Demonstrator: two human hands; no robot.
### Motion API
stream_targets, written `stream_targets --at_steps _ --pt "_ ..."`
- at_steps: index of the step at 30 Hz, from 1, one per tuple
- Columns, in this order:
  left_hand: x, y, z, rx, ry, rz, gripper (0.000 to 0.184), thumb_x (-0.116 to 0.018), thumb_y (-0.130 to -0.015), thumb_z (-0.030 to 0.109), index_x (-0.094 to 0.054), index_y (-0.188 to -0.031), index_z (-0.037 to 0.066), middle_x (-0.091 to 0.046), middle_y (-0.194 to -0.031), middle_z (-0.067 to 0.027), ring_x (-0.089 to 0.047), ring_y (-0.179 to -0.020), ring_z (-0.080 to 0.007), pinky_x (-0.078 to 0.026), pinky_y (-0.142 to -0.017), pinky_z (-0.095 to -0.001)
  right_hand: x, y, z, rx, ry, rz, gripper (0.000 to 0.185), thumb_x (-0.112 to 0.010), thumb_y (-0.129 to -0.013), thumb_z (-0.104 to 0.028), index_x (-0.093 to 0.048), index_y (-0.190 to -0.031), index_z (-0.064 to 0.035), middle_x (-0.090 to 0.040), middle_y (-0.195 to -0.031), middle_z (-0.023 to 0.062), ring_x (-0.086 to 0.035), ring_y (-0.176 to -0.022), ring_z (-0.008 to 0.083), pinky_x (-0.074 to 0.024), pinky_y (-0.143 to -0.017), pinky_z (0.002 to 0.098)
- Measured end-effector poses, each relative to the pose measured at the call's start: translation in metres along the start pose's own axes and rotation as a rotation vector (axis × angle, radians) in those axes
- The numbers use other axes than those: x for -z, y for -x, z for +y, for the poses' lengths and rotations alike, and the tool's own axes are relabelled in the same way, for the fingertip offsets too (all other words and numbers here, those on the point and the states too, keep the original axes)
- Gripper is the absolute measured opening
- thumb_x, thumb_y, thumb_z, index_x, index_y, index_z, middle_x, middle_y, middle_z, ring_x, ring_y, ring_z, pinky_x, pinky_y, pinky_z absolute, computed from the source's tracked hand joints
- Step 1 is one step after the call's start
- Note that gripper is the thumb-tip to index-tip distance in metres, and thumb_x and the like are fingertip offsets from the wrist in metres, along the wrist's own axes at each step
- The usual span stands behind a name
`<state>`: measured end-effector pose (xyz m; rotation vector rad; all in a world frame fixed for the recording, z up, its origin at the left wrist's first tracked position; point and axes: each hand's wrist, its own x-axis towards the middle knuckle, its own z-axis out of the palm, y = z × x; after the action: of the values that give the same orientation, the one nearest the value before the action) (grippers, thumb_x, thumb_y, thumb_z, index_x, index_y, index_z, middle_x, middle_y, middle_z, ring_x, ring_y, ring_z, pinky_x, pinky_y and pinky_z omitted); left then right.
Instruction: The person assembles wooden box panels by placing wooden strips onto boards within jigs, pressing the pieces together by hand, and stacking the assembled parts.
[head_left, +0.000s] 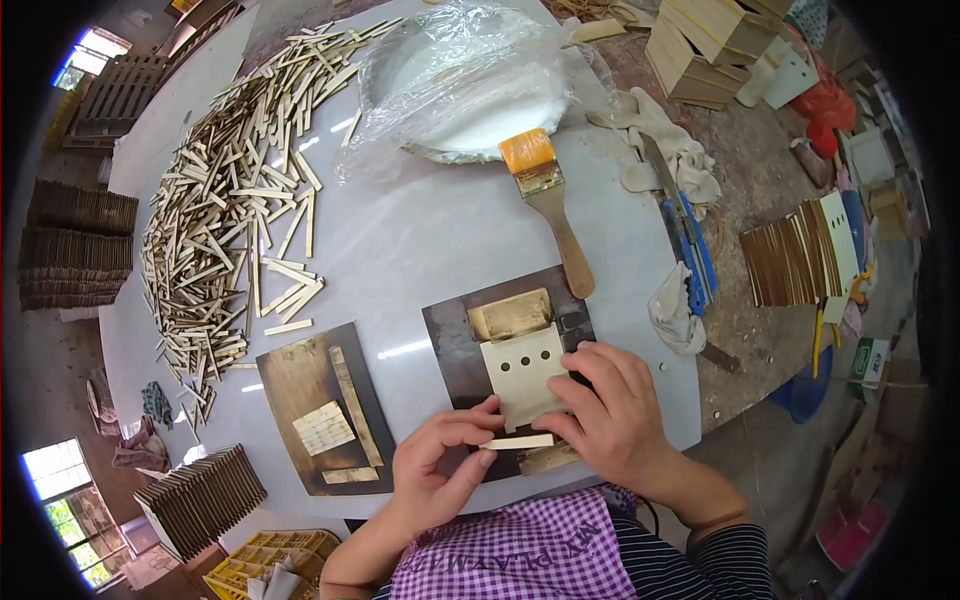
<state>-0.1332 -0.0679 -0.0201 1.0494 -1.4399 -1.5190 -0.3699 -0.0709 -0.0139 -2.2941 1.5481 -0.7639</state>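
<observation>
My left hand pinches one end of a short pale wood strip between thumb and fingers. The strip lies across the lower edge of a pale panel with three dark holes. My right hand is at the panel's right side, thumb near the strip's other end, fingers bent over the panel's edge. Panel and strip are over a dark board with a brown-stained block at its top. Left of it lies a second dark board bearing a bundle of pale strips.
A large heap of wood strips covers the table's left side. A brush leans against a plastic-covered basin of white stuff. Blue cutters, cloths and stacked brown panels are to the right.
</observation>
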Motion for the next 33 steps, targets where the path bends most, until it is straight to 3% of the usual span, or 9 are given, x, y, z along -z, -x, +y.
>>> stream_targets --at_steps 2,5,6,9,10,13,21,30,33 --pt "0.0 -0.001 0.0 0.033 0.056 0.022 0.015 -0.068 -0.093 -0.002 -0.063 -0.107 -0.002 -0.068 -0.113 -0.0174 -0.064 -0.122 -0.0367 -0.048 -0.11 -0.0481 0.002 -0.001 0.001 0.01 0.002 -0.009 0.045 -0.086 -0.072 -0.023 -0.066 -0.107 -0.0031 -0.06 -0.12 0.0125 -0.057 -0.119 0.033 -0.0458 -0.099 0.0467" --pt "0.001 -0.007 0.004 0.147 0.154 0.102 0.018 -0.07 -0.092 -0.002 -0.064 -0.109 -0.003 -0.069 -0.106 -0.0118 -0.07 -0.111 -0.0259 -0.055 -0.098 -0.0346 0.004 -0.004 0.004 0.055 0.019 -0.039 0.053 -0.087 -0.07 -0.025 -0.064 -0.113 -0.0032 -0.059 -0.124 0.0138 -0.056 -0.121 0.0343 -0.0457 -0.099 0.0467" --pt "0.003 -0.01 0.005 0.146 0.155 0.113 0.018 -0.07 -0.092 -0.002 -0.064 -0.109 -0.003 -0.069 -0.106 -0.0118 -0.07 -0.111 -0.0259 -0.055 -0.098 -0.0346 0.003 -0.005 0.005 0.065 0.015 -0.044 0.053 -0.087 -0.07 -0.025 -0.064 -0.113 -0.0032 -0.059 -0.124 0.0138 -0.056 -0.121 0.0343 -0.0457 -0.099 0.0467" --pt "0.01 -0.023 0.009 0.296 0.017 0.065 0.017 -0.071 -0.093 0.0 -0.066 -0.109 -0.001 -0.068 -0.103 -0.0086 -0.071 -0.095 -0.0172 -0.056 -0.08 -0.0276 -0.003 -0.001 0.011 0.117 0.027 0.086 0.07 -0.092 -0.068 -0.032 -0.059 -0.124 -0.0041 -0.05 -0.137 0.0186 -0.051 -0.126 0.042 -0.0442 -0.102 0.0508" --pt "0.011 -0.029 0.011 0.297 0.017 0.075 0.017 -0.071 -0.093 0.0 -0.066 -0.109 -0.001 -0.068 -0.103 -0.0086 -0.071 -0.095 -0.0172 -0.056 -0.08 -0.0276 -0.004 -0.001 0.014 0.124 0.022 0.082 0.07 -0.092 -0.068 -0.032 -0.059 -0.124 -0.0041 -0.05 -0.137 0.0186 -0.051 -0.126 0.042 -0.0442 -0.102 0.0508" --pt "0.01 -0.048 0.018 0.115 -0.402 -0.006 0.018 -0.074 -0.09 0.0 -0.069 -0.107 0.001 -0.065 -0.103 -0.0077 -0.063 -0.082 -0.0123 -0.053 -0.07 -0.0254 -0.005 0.0 0.019 0.171 0.097 0.111 0.085 -0.093 -0.067 -0.038 -0.052 -0.135 -0.0069 -0.039 -0.148 0.0225 -0.041 -0.135 0.0456 -0.04 -0.108 0.0541" --pt "0.002 -0.062 0.001 -0.281 -0.783 0.165 0.023 -0.08 -0.08 0.001 -0.072 -0.101 0.004 -0.063 -0.092 -0.008 -0.064 -0.071 -0.0225 -0.052 -0.059 -0.0323 0.014 -0.019 0.016 0.08 0.137 -0.177 0.078 -0.091 -0.066 -0.044 -0.064 -0.134 -0.0165 -0.03 -0.159 0.0219 -0.023 -0.146 0.0455 -0.026 -0.116 0.0584" --pt "0.008 -0.063 -0.003 -0.245 -0.863 0.183 0.024 -0.08 -0.079 -0.003 -0.073 -0.101 0.004 -0.061 -0.092 -0.0087 -0.064 -0.076 -0.0219 -0.052 -0.061 -0.0303 0.019 -0.032 0.018 0.005 0.134 -0.357 0.073 -0.085 -0.07 -0.053 -0.067 -0.134 -0.023 -0.028 -0.163 0.0178 -0.018 -0.15 0.0449 -0.0197 -0.118 0.0609" --pt "0.009 -0.063 -0.003 -0.271 -0.879 0.185 0.026 -0.08 -0.08 0.0 -0.074 -0.105 0.005 -0.064 -0.091 -0.0085 -0.064 -0.069 -0.0201 -0.051 -0.057 -0.0302 0.019 -0.03 0.02 -0.026 0.127 -0.361 0.072 -0.082 -0.071 -0.059 -0.067 -0.134 -0.026 -0.027 -0.165 0.0168 -0.016 -0.151 0.0447 -0.0168 -0.119 0.0622"
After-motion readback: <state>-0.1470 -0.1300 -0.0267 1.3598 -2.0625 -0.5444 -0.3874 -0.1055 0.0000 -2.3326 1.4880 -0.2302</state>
